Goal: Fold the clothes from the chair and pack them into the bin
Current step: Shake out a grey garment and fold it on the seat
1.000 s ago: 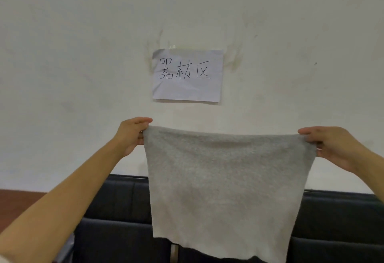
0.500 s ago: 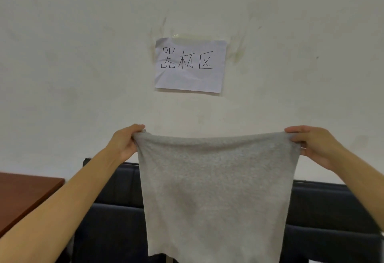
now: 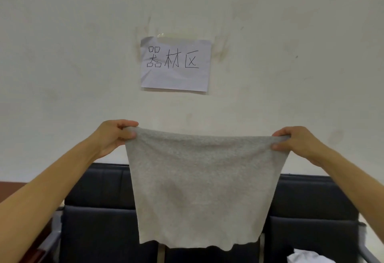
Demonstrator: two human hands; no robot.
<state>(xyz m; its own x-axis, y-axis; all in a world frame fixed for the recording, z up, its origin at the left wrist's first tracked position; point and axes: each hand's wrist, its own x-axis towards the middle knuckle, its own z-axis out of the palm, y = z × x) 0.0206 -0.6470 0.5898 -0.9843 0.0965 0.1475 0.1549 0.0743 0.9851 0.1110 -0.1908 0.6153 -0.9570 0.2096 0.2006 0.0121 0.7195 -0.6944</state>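
A grey knit garment [image 3: 199, 190] hangs spread out in the air in front of me, its lower hem loose. My left hand [image 3: 113, 136] pinches its upper left corner and my right hand [image 3: 295, 142] pinches its upper right corner, arms stretched forward. Behind it stands a row of dark padded chairs [image 3: 97, 217] against the wall. White clothing [image 3: 303, 257] lies on the chair seat at the bottom right. No bin is in view.
A cream wall fills the upper view, with a paper sign [image 3: 175, 64] taped to it. A reddish wooden table edge [image 3: 8, 188] shows at the far left. Metal chair arms [image 3: 52, 240] stick out at the lower left.
The garment sags a little more between my hands and its whole lower hem now shows. The view has tilted down slightly, revealing more of the chairs and the white clothing.
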